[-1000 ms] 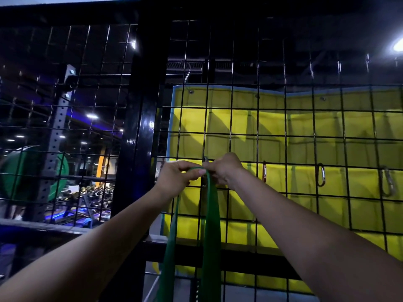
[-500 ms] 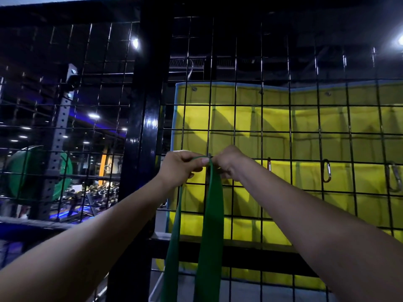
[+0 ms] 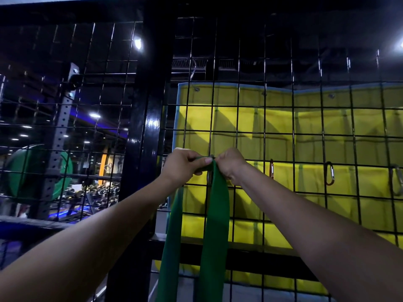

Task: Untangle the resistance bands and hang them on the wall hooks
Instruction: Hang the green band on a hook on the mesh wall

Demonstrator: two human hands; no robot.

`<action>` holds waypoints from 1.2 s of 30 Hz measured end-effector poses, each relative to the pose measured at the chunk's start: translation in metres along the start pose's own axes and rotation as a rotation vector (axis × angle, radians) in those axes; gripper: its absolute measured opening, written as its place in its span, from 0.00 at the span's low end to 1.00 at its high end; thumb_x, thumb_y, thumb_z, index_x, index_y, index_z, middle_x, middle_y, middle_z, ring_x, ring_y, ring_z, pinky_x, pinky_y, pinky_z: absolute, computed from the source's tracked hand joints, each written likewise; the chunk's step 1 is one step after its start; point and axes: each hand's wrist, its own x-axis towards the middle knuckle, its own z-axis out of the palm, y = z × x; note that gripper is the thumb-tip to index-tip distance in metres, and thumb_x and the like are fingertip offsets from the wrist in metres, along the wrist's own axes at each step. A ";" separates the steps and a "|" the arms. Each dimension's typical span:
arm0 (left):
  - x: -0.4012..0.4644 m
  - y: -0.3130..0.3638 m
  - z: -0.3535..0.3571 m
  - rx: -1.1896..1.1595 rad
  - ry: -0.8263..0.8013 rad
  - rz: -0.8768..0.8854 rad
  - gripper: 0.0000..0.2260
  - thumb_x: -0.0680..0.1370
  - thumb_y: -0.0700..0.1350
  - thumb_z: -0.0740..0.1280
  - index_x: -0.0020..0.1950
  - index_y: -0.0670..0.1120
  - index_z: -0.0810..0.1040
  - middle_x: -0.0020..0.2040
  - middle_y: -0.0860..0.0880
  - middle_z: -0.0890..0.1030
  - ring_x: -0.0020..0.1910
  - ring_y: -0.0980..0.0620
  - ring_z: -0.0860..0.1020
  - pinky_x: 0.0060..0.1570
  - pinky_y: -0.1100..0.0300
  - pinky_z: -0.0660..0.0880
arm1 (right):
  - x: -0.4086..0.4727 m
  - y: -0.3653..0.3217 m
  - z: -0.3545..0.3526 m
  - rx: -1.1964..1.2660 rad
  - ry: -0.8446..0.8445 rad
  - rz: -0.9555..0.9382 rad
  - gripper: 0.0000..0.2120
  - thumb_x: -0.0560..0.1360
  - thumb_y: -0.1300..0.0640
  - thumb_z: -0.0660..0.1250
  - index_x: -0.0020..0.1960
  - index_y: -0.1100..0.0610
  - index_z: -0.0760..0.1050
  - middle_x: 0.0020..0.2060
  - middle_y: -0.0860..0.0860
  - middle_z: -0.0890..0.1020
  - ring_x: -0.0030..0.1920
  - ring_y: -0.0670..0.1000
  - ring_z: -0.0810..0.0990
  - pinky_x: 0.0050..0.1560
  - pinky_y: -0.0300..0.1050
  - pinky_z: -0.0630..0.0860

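Dim gym interior behind a black wire-mesh grid wall [image 3: 305, 131]. At 9 o'clock, through the mesh: a large green weight plate [image 3: 32, 173] beside a grey perforated steel rack upright [image 3: 58, 136], with rows of dumbbells low behind them. Glossy black steel post [image 3: 144, 149] runs top to bottom just left of centre. Yellow padded mat [image 3: 305, 149] hangs behind the mesh from centre to 3 o'clock.

Left hand [image 3: 183, 166] at frame centre, fingers curled, thumb pinching the top fold of a flat green rubber resistance band [image 3: 216, 225]. Right hand [image 3: 231, 164] just beside it, fingers also curled on the same fold; fingertips hidden behind the knuckles. Both hands hold the band up against the mesh at a small metal hook [image 3: 209, 175], mostly hidden. Cannot tell whether the band sits on the hook. Two green strands hang down to 6 o'clock, out of frame.

At 3 o'clock: an orange carabiner [image 3: 271, 168], then two grey carabiners [image 3: 329, 173] clipped to the mesh.
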 end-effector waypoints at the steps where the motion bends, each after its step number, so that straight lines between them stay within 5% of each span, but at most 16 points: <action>1: 0.002 0.001 -0.001 0.035 -0.008 0.021 0.09 0.73 0.48 0.70 0.44 0.42 0.82 0.36 0.45 0.82 0.34 0.52 0.80 0.33 0.64 0.74 | 0.000 0.001 0.000 -0.003 0.000 -0.005 0.08 0.76 0.62 0.64 0.51 0.67 0.77 0.35 0.56 0.75 0.38 0.55 0.76 0.34 0.42 0.71; 5: 0.006 0.007 -0.006 0.153 -0.042 0.125 0.12 0.72 0.48 0.70 0.45 0.40 0.82 0.35 0.48 0.81 0.33 0.54 0.80 0.32 0.69 0.74 | 0.002 0.003 0.001 -0.029 0.010 -0.034 0.08 0.76 0.63 0.63 0.49 0.67 0.77 0.37 0.57 0.76 0.42 0.56 0.77 0.40 0.47 0.73; 9: 0.009 0.011 -0.007 0.263 -0.055 0.184 0.13 0.74 0.49 0.69 0.45 0.38 0.82 0.38 0.42 0.82 0.37 0.47 0.81 0.40 0.55 0.78 | 0.005 0.004 0.003 -0.024 0.014 -0.042 0.06 0.76 0.63 0.62 0.43 0.63 0.76 0.37 0.58 0.77 0.43 0.58 0.79 0.39 0.47 0.75; 12: 0.009 0.015 -0.008 0.302 -0.088 0.174 0.13 0.75 0.49 0.67 0.45 0.38 0.81 0.38 0.43 0.82 0.35 0.49 0.81 0.38 0.58 0.79 | 0.005 0.004 0.003 -0.016 0.004 -0.045 0.07 0.76 0.62 0.63 0.46 0.65 0.78 0.40 0.60 0.79 0.44 0.58 0.80 0.41 0.48 0.75; 20: 0.026 0.020 -0.012 0.330 -0.268 0.059 0.13 0.77 0.47 0.66 0.45 0.36 0.80 0.36 0.45 0.79 0.31 0.52 0.80 0.28 0.69 0.76 | -0.003 0.005 -0.003 -0.008 -0.040 -0.058 0.12 0.77 0.62 0.62 0.35 0.58 0.75 0.32 0.54 0.75 0.31 0.51 0.71 0.28 0.39 0.65; 27: 0.024 0.017 -0.011 0.377 -0.342 0.119 0.13 0.80 0.45 0.61 0.41 0.40 0.77 0.34 0.48 0.77 0.30 0.54 0.80 0.28 0.67 0.74 | -0.010 0.002 -0.007 0.013 -0.046 -0.035 0.15 0.76 0.67 0.59 0.32 0.57 0.71 0.30 0.53 0.71 0.28 0.49 0.68 0.15 0.30 0.59; 29: 0.026 0.017 -0.011 0.423 -0.376 0.089 0.13 0.80 0.46 0.60 0.38 0.42 0.75 0.33 0.49 0.75 0.26 0.57 0.78 0.26 0.67 0.72 | -0.010 0.001 -0.006 0.030 -0.050 -0.026 0.09 0.76 0.66 0.62 0.38 0.61 0.76 0.32 0.55 0.74 0.30 0.51 0.71 0.20 0.33 0.65; 33: 0.018 0.001 -0.009 0.475 -0.428 0.021 0.14 0.81 0.46 0.59 0.36 0.43 0.71 0.31 0.49 0.73 0.24 0.57 0.75 0.23 0.69 0.69 | -0.009 0.000 -0.002 0.103 -0.068 -0.016 0.07 0.73 0.64 0.69 0.47 0.67 0.79 0.49 0.63 0.82 0.48 0.60 0.81 0.46 0.53 0.79; 36: 0.013 -0.002 -0.008 0.495 -0.484 0.055 0.13 0.82 0.46 0.56 0.38 0.47 0.69 0.33 0.49 0.73 0.27 0.55 0.76 0.27 0.62 0.72 | -0.008 0.003 0.000 0.094 -0.063 -0.039 0.07 0.72 0.62 0.70 0.46 0.67 0.79 0.48 0.62 0.82 0.50 0.61 0.81 0.50 0.56 0.79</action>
